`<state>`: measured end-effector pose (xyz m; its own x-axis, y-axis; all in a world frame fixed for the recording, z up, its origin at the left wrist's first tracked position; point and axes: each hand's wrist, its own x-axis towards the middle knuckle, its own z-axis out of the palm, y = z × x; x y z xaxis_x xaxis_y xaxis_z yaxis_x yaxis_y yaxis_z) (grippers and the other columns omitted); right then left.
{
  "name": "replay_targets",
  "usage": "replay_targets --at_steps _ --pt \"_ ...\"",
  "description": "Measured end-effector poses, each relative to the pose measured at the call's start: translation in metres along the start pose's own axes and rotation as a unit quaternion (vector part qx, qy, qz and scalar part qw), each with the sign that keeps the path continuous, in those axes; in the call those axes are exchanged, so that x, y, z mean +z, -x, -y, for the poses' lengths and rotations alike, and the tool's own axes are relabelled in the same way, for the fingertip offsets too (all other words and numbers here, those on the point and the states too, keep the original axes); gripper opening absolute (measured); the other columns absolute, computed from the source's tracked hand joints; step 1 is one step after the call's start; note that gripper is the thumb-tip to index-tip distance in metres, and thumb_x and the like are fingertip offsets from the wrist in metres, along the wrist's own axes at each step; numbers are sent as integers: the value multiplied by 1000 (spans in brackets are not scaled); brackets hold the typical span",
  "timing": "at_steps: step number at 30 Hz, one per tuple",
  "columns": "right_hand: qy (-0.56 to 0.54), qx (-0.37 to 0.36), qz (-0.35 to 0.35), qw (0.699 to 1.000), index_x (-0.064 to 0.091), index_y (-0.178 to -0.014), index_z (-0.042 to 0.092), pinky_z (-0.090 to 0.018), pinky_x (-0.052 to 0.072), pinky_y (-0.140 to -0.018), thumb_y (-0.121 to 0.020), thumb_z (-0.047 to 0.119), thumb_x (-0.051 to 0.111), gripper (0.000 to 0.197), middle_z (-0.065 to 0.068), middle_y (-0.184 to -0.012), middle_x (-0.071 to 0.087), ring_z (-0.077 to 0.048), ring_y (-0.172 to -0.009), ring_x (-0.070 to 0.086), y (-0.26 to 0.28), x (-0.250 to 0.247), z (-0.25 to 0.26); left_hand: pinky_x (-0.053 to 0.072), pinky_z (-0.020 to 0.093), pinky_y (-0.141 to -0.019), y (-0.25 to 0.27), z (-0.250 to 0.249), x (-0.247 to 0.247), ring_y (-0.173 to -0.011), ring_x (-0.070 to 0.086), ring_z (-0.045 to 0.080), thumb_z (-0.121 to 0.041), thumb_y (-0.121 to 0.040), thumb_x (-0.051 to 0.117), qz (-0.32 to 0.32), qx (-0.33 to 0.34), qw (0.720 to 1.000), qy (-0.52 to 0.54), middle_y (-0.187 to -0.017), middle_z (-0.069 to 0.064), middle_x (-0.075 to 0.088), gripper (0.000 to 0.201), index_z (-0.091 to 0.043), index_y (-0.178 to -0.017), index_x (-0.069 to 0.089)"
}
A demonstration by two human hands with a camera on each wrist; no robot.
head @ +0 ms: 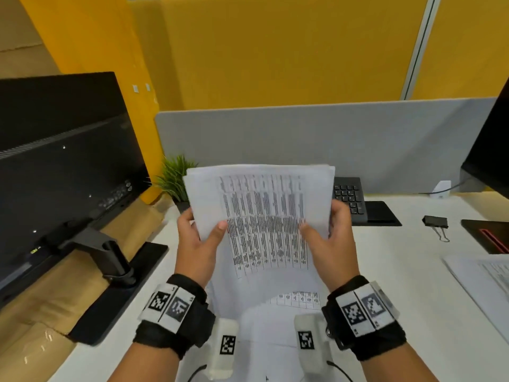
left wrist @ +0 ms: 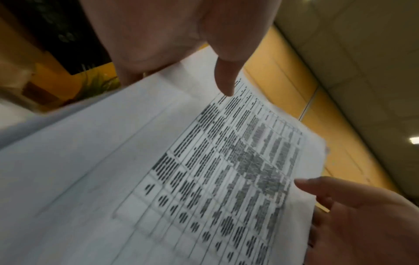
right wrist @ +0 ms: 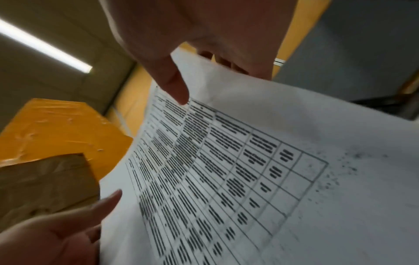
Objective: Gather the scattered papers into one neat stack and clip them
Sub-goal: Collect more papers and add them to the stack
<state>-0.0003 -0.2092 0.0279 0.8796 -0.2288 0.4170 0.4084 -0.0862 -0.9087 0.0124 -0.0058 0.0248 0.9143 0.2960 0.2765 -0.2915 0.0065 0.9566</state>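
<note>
Both hands hold one stack of papers [head: 261,205] upright above the white table [head: 399,271], its top sheet printed with a dense table of text. The left hand [head: 197,238] grips the stack's left edge, thumb pressed on the front and fingers behind; the right hand [head: 332,238] grips the right edge the same way. The top edges of the sheets sit slightly uneven, and how many sheets there are cannot be counted. Under the raised stack, one more printed sheet [head: 298,299] lies flat on the table between the wrists. A second lot of papers [head: 482,279] lies at the table's right edge, well apart from the hands. One black binder clip [head: 436,223] rests on the table to the right of the stack, untouched. Behind the stack stand one small green plant [head: 175,177] and one black keyboard [head: 351,197]. Two dark monitors [head: 66,161] flank the table, one on each side.
</note>
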Motion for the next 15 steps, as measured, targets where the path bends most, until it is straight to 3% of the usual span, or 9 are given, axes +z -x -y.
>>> replay_targets --at_steps 3,6,8,10,11,12,13,15 --pt "-20 57 -11 998 43 -106 28 -5 48 -61 -87 -5 56 40 14 -102 59 8 -85 62 16 1 -16 45 28 -81 11 13 1 -111 57 22 -16 -92 51 3 -38 997 -63 -103 -9 59 17 -19 -108 44" --pt "4 65 -5 998 47 -106 26 -4 47 -57 -90 -2 50 33 14 -100 62 13 -76 61 16 2 -12 42 29 -82 11 6 5 -114 54 24 -15 -93 50 -11 -46 995 -89 -106 -7 57 18 -19 -109 43" --pt "43 28 -2 999 49 -107 24 -4 46 -60 -90 -1 50 30 13 -100 64 8 -79 62 8 -3 4 40 33 -92 10 -12 5 -123 44 27 -17 -84 64 -62 14 985 -164 -123 3 48 48 -18 -123 36" --pt "118 -51 12 992 49 -103 22 -3 43 -59 -89 0 50 26 8 -94 63 2 -79 61 -1 -8 23 25 43 -109 11 -39 4 -134 26 30 -24 -69 78 -111 113 947 -279 -143 11 30 92 -15 -140 21" --pt "171 -97 28 980 51 -101 20 -5 42 -60 -89 1 50 23 6 -91 62 -3 -78 59 -5 -9 33 18 45 -111 11 -53 4 -136 21 31 -28 -65 80 -108 159 927 -323 -147 12 25 102 -14 -143 17" --pt "223 -141 47 963 52 -101 20 -8 42 -63 -88 2 51 21 6 -89 60 -5 -76 57 -8 -8 42 16 48 -112 10 -66 5 -136 22 31 -31 -64 80 -88 201 908 -357 -146 10 28 100 -16 -143 21" --pt "263 -181 65 945 54 -101 19 -14 43 -67 -87 3 51 21 8 -88 58 -7 -74 54 -9 -5 49 20 52 -111 7 -75 6 -132 30 30 -35 -66 77 -50 229 896 -378 -140 7 39 86 -21 -138 31" --pt "295 -235 44 925 55 -104 19 -35 45 -79 -82 5 54 26 9 -91 55 -12 -82 53 -10 -2 59 41 50 -99 -2 -81 7 -110 55 21 -32 -77 67 17 241 904 -354 -113 -4 60 43 -28 -118 54"
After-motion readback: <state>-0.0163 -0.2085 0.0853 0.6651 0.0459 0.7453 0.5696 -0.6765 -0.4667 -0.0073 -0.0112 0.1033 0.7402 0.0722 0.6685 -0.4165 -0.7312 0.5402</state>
